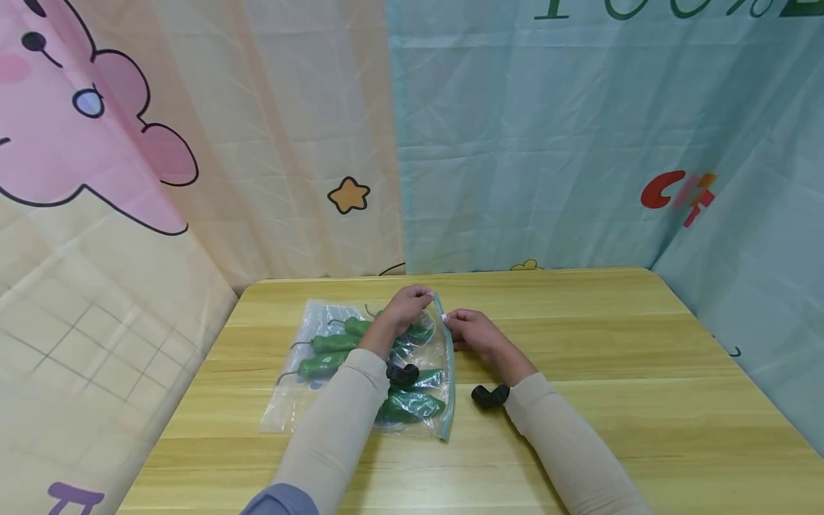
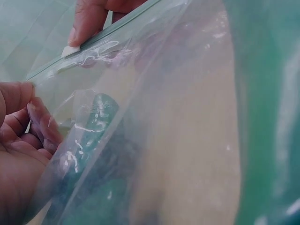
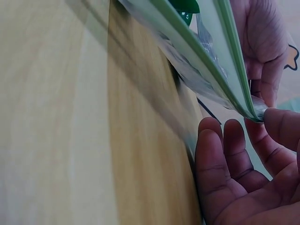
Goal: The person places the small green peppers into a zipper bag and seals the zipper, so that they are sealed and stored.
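Observation:
A clear zip bag (image 1: 278,413) with several green peppers (image 1: 334,343) inside lies on the table, its green zip strip (image 1: 450,386) on the right. My left hand (image 1: 404,309) reaches across the bag and pinches the far end of the strip. Just beside it, my right hand (image 1: 478,333) pinches the small white slider (image 2: 70,51) between thumb and finger. In the right wrist view, the strip's two green edges (image 3: 229,42) spread apart on the near side of the slider and meet at my right fingertips.
The wooden table (image 1: 611,343) extends to the right of the bag. Printed curtains (image 1: 515,143) hang behind the far table edge and along both sides. Dark wrist devices (image 1: 491,397) stick out at both sleeves.

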Motion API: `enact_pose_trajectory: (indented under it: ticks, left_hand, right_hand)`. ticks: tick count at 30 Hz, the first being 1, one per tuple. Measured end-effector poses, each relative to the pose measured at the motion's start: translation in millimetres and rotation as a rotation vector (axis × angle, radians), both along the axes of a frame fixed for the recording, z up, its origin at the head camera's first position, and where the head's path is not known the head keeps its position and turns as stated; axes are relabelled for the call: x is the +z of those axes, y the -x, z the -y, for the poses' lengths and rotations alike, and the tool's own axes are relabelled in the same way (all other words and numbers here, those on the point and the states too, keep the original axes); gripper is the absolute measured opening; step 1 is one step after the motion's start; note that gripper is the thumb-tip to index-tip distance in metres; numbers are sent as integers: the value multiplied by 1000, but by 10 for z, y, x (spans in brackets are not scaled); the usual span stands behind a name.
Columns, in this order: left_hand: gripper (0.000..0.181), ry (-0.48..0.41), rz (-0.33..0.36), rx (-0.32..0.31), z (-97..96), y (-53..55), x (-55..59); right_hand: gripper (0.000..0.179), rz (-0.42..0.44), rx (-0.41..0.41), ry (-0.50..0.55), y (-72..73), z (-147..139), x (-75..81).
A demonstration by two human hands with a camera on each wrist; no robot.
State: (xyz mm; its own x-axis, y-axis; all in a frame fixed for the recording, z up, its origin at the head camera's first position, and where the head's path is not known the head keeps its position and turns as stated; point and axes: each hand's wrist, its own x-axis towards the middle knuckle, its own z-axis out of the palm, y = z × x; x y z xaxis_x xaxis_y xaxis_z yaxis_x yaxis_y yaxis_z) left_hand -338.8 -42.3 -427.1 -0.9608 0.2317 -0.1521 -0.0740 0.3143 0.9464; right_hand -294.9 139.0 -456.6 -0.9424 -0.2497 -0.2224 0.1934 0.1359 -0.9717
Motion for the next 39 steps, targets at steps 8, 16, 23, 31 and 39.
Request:
enact_pose_trajectory:
  ticks: [8, 16, 23, 31, 39]
  left_hand:
    - [21, -17, 10, 15, 8, 11, -9]
    - [20, -49, 2, 32, 25, 5, -21]
    - [21, -61, 0, 39, 38, 3, -10]
    - [24, -64, 19, 40, 45, 14, -14]
    - [23, -74, 25, 51, 57, 17, -29]
  right_hand:
    - [26, -2, 10, -25, -6, -16, -22]
    - [24, -9, 24, -25, -13, -16, -28]
    - [24, -5, 17, -29, -28, -7, -18]
    - [23, -6, 14, -15, -46, -7, -18]
    - [25, 4, 27, -28, -59, -13, -13]
